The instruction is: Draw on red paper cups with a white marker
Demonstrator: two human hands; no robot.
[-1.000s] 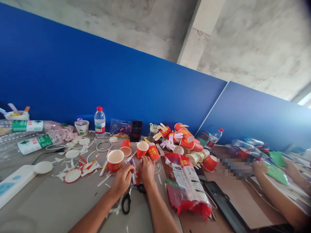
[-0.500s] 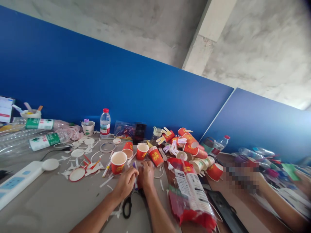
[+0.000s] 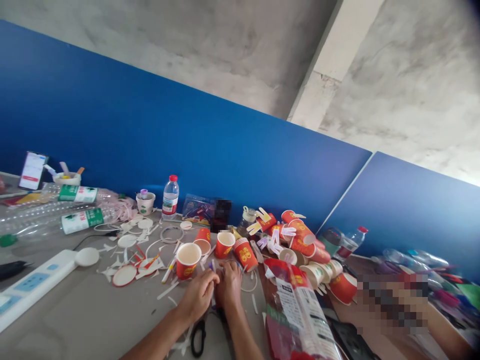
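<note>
My left hand (image 3: 200,294) is closed, its thumb and fingers pinched together. My right hand (image 3: 229,284) sits right beside it, fingers curled down over something that its back hides. A small purple piece (image 3: 212,265) shows between the two hands; which fingers grip it is not clear. Below my wrists lies a pair of scissors, of which a black handle (image 3: 198,338) shows. Just beyond my left hand stands an upright red paper cup (image 3: 186,270). Past my right hand are another upright red cup (image 3: 225,248) and a tilted stack of red cups (image 3: 245,257).
Paper scraps and a cut-out disc (image 3: 125,275) litter the left, near a white power strip (image 3: 41,285). A water bottle (image 3: 170,200) stands at the blue partition (image 3: 168,125). Rightward lie a cup package (image 3: 296,310) and piled cups (image 3: 300,235). Another person's forearm (image 3: 446,320) reaches in.
The whole view has shifted, so the things on the table appear a little lower and further right. Both hands remain close together in nearly the same pose.
</note>
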